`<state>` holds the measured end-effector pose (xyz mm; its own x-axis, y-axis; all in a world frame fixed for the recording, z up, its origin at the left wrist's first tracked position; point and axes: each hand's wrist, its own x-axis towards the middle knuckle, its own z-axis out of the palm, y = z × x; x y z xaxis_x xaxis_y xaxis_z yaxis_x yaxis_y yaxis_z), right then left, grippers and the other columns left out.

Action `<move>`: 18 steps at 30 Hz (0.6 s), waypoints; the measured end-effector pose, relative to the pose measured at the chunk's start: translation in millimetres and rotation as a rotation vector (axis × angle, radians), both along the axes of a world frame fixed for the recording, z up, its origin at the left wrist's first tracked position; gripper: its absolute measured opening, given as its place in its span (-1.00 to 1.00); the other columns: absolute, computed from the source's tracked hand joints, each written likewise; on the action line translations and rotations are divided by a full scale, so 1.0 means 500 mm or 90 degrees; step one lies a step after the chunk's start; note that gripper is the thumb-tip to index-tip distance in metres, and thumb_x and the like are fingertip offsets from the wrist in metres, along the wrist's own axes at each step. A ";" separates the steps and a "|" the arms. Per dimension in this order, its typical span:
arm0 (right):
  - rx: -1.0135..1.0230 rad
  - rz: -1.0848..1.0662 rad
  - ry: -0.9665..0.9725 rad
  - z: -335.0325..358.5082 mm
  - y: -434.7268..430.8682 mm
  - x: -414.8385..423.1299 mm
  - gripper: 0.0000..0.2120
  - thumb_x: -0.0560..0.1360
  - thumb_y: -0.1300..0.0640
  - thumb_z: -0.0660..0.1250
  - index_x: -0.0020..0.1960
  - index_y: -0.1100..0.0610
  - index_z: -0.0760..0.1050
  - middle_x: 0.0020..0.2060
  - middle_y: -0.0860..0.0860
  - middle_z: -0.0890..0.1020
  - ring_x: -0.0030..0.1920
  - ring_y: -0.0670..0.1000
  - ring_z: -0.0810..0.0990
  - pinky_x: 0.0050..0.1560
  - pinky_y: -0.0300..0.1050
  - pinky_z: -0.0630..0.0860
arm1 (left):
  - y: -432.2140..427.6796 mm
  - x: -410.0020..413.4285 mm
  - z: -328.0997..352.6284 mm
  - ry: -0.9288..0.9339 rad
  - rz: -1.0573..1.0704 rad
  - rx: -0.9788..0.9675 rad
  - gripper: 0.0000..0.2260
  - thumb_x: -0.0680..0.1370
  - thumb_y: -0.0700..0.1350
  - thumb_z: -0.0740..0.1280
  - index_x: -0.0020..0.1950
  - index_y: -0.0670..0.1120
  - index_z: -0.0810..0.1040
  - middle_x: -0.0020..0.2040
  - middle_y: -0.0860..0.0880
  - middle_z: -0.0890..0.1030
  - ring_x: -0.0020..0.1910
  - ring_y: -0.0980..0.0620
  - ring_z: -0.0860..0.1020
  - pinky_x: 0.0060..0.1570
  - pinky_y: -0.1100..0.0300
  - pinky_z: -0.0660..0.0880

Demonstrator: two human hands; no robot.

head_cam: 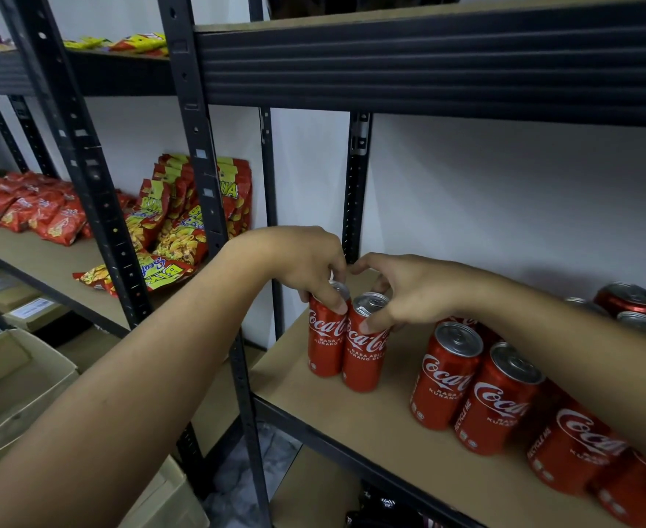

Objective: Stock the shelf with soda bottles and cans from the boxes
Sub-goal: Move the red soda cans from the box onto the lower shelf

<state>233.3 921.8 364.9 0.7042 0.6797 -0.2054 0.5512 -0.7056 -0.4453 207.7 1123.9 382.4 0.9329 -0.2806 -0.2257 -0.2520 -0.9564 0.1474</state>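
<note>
Two red Coca-Cola cans stand side by side at the left end of the wooden shelf board [314,398]. My left hand [306,264] grips the top of the left can [323,344] from above. My right hand [409,291] grips the rim of the right can [363,356], thumb on its front. Both cans are upright and touch each other. A row of several more Coca-Cola cans [496,398] stands to the right under my right forearm, with more cans [626,302] at the back right.
A black metal upright [215,207] stands just left of the cans. Snack bags [184,219] fill the neighbouring shelf on the left. Open cardboard boxes [13,379] sit low on the left. The shelf above [428,62] hangs close overhead.
</note>
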 end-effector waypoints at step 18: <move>0.003 -0.035 -0.127 0.043 -0.104 -0.038 -0.32 0.47 -0.26 0.44 0.50 -0.10 0.32 0.33 -0.14 0.54 0.25 -0.09 0.54 0.29 -0.04 0.52 | -0.037 -0.044 0.032 -0.064 -0.027 0.025 -0.46 0.52 0.29 0.37 0.47 0.17 0.45 0.32 0.15 0.55 0.21 0.16 0.53 0.18 0.15 0.52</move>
<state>214.4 869.8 386.4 0.7667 0.6397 -0.0544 0.5895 -0.7351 -0.3347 185.5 1105.2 398.2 0.9387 -0.3136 -0.1435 -0.3044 -0.9490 0.0825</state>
